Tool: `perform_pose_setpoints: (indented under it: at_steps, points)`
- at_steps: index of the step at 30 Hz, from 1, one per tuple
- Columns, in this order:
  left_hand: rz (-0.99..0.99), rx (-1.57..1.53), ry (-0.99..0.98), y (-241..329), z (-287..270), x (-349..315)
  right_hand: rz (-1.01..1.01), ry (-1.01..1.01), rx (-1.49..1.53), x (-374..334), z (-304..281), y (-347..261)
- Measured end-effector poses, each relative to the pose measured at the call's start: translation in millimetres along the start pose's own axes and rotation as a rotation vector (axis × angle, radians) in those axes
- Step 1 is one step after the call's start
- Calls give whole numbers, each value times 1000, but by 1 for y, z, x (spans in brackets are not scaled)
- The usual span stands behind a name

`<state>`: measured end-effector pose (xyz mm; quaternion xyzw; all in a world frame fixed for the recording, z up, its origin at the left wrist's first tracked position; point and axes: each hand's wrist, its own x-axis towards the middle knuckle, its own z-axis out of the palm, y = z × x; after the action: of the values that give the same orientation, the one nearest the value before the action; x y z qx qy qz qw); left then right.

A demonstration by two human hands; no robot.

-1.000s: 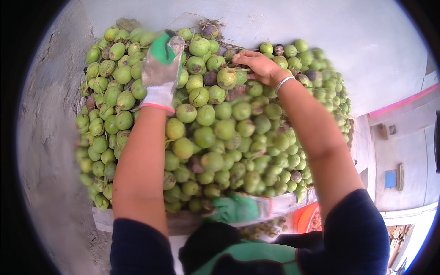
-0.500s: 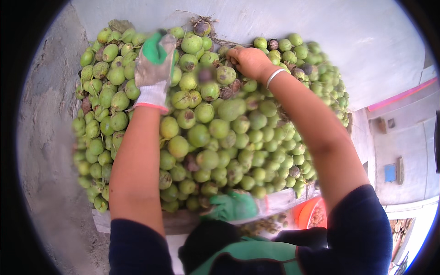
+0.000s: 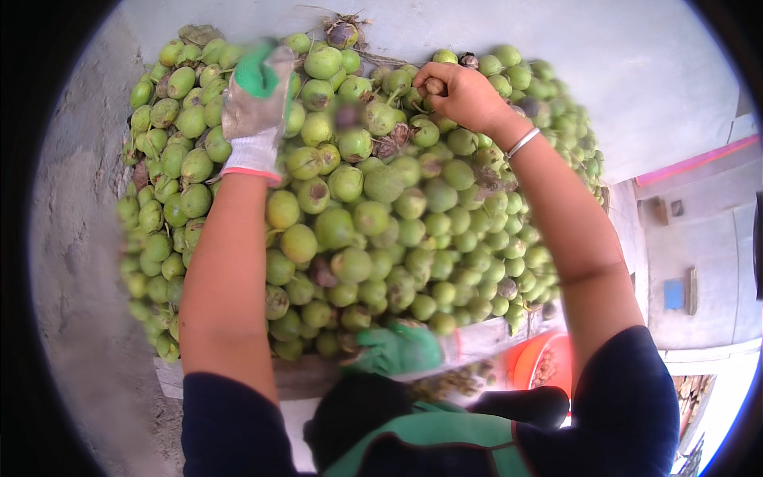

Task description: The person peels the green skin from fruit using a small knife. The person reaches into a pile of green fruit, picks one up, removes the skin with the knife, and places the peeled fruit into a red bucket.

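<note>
My left hand [image 3: 256, 99] wears a white knitted glove with a green coating, stained greyish brown. It rests over the far left of a big heap of green-husked walnuts [image 3: 381, 183], its fingers curled; anything inside them is hidden. My bare right hand [image 3: 475, 99], with a pale bracelet on its wrist, is at the heap's far edge. Between its thumb and fingers sits a brown walnut [image 3: 434, 86] without its green husk. Some husks in the heap are split, dark or dried, such as the brown husk [image 3: 391, 141] between my hands.
A spare green glove [image 3: 397, 350] lies on the pale board [image 3: 493, 338] along the heap's near edge. Beyond that board, at lower right, a red basin [image 3: 524, 362] contains brown nuts. A grey wall [image 3: 572, 48] rises behind the heap; rough concrete [image 3: 75, 238] borders its left.
My right hand has lifted slightly and moved right, and the brown walnut now shows in its fingers. My left hand has shifted a little left and up in the picture, still curled.
</note>
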<state>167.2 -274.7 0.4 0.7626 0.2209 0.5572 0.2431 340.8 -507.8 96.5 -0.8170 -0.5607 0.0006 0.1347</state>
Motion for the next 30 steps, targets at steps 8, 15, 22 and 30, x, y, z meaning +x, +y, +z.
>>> perform_pose_setpoints:
  at_steps: [8, 15, 22, 30]
  points:
    - [-50, -30, -55, 2, 2, 4, -163, -168, -233, 8, 37, -17]
    - [-81, -54, -82, 1, -2, 1, -136, -495, -153, 23, 35, -17]
    - [-133, -75, -104, -3, -5, -4, -117, 31, 99, -3, -3, -13]
    - [118, -97, -157, -32, 18, 5, 579, 687, 1267, -320, -47, 37]
